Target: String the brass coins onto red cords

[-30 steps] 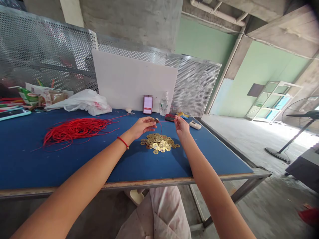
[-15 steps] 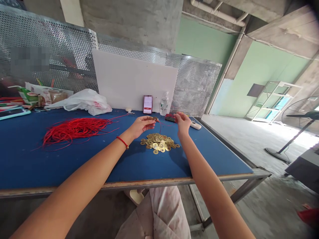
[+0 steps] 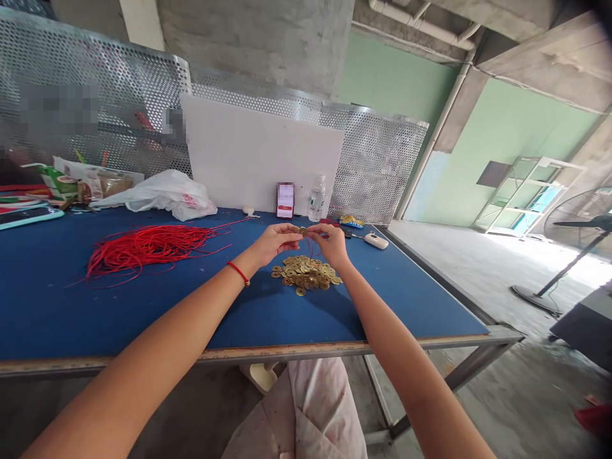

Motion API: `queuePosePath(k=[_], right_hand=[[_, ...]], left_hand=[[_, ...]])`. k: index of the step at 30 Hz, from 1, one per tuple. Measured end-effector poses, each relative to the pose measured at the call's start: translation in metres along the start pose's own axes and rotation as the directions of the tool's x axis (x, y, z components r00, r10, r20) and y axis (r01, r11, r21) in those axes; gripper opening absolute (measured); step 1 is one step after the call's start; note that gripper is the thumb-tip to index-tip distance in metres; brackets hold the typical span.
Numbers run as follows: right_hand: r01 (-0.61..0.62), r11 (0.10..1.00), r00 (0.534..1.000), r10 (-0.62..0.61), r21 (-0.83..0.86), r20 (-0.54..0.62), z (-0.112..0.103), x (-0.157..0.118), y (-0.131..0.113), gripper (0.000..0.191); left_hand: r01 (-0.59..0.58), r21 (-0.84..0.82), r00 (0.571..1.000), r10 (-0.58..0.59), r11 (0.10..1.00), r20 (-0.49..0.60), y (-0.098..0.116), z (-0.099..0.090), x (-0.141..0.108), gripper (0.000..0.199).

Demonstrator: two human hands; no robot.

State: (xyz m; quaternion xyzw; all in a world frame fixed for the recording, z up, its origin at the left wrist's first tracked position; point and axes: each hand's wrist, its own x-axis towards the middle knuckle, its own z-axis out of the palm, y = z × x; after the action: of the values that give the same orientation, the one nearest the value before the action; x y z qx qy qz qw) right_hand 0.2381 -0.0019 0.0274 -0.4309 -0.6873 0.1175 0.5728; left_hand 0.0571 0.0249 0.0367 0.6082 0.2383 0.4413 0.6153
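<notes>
Between the fingertips of my left hand point(image 3: 277, 242) is a brass coin point(image 3: 303, 231), held above the blue table. My right hand point(image 3: 329, 242) has closed in from the other side, its thumb and finger pinched at the coin's edge on a thin red cord point(image 3: 312, 247). Loose lengths of that cord hang below the fingers. Directly underneath lies a heap of brass coins point(image 3: 308, 274) with holes in their middles. To the left, a bundle of red cords point(image 3: 148, 250) is spread on the table. How the cord runs at the coin is too small to make out.
Along the back of the blue table point(image 3: 167, 319) stand a phone point(image 3: 285, 201), a clear bottle point(image 3: 316, 199) and a white plastic bag point(image 3: 167, 194). A white handheld device point(image 3: 376, 240) and a yellow-blue packet point(image 3: 352, 221) lie at the right. A white board point(image 3: 262, 150) rises behind.
My right hand has come left and down from near the bottle to meet my left hand at the coin. The yellow-blue packet behind it now shows. My left hand has barely moved.
</notes>
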Motion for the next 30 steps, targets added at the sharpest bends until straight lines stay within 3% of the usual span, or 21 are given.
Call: queuePosePath(k=[12, 22, 30], right_hand=[[0.000, 0.999, 0.999, -0.002, 0.036, 0.039, 0.002, 0.000, -0.007, 0.009], [-0.043, 0.982, 0.998, 0.032, 0.183, 0.059, -0.001, -0.002, -0.015, 0.014], [-0.082, 0.945, 0.986, 0.030, 0.318, 0.163, 0.001, -0.002, -0.011, 0.022]], left_hand=[[-0.007, 0.014, 1.000, 0.007, 1.000, 0.001, 0.000, 0.000, -0.001, 0.030], [0.018, 0.002, 1.000, -0.018, 1.000, -0.020, 0.001, 0.000, -0.001, 0.031], [0.017, -0.007, 0.997, -0.018, 1.000, -0.073, 0.002, 0.000, 0.000, 0.032]])
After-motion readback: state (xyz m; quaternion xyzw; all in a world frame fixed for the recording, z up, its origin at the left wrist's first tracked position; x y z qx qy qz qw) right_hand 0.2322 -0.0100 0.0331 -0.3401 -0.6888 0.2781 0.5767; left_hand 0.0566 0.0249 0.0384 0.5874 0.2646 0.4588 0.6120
